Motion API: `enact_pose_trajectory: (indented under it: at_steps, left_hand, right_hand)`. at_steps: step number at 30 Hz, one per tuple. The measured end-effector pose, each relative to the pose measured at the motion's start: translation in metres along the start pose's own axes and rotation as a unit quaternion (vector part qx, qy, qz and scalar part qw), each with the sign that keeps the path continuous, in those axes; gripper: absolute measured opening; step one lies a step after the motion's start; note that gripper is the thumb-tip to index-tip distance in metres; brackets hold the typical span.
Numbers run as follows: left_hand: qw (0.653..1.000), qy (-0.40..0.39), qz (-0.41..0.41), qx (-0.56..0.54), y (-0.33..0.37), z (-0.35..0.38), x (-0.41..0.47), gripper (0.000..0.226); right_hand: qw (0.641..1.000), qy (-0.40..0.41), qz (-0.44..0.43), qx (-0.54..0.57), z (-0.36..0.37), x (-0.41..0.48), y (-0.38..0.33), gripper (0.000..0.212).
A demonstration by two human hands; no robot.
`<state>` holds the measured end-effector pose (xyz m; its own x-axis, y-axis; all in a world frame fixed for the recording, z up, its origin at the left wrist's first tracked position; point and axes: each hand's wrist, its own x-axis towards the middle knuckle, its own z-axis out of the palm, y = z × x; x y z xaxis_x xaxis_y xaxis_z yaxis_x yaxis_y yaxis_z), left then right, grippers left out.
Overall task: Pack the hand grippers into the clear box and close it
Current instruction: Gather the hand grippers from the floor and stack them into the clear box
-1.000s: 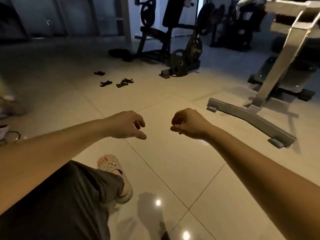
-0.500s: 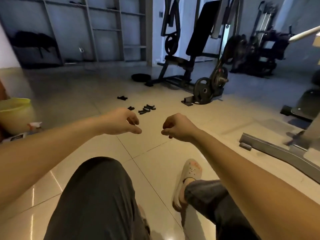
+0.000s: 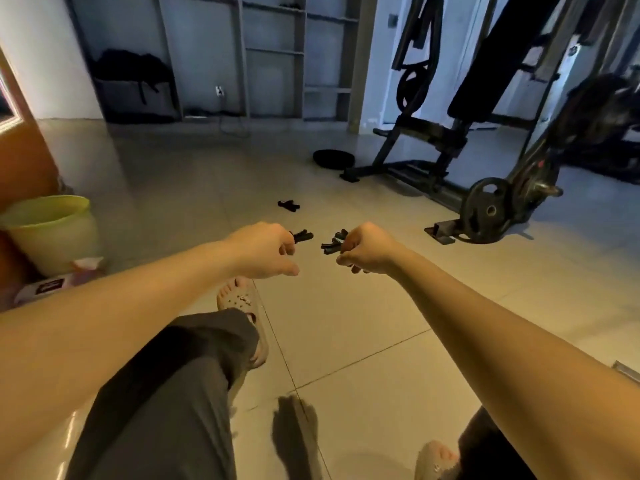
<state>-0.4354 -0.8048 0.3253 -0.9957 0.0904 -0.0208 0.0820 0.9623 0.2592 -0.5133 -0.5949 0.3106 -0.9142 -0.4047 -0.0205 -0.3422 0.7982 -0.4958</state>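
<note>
Evidently nothing is packed yet: hand grippers (image 3: pixel 289 205) lie on the floor (image 3: pixel 346 323), no clear box shows, and the left hand (image 3: pixel 265 251) and right hand (image 3: pixel 369 249) hang loosely curled, empty.

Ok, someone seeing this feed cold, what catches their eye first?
Two bare forearms reach forward mid-frame, left hand and right hand loosely curled, holding nothing. Just beyond them, black hand grippers lie scattered on the tiled floor. Gym equipment with a weight plate stands at right; no clear box shows.
</note>
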Motion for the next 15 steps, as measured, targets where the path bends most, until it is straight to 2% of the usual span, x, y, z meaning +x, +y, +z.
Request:
enact_pose_trajectory:
  at_steps: [6, 11, 15]
  left_hand:
    - [0.998, 0.017, -0.060, 0.023, -0.095, -0.002, 0.121, 0.045]
    - [0.995, -0.012, -0.094, -0.006, -0.152, 0.010, 0.236, 0.042]
    - [0.991, -0.040, -0.121, -0.035, -0.188, 0.033, 0.330, 0.042]
  right_hand:
    - [0.998, -0.021, 0.050, -0.033, 0.015, 0.152, 0.017, 0.016]
    - [0.996, -0.021, 0.076, -0.034, 0.040, 0.258, 0.057, 0.018]
    - [0.994, -0.051, 0.088, -0.038, 0.061, 0.342, 0.098, 0.020]
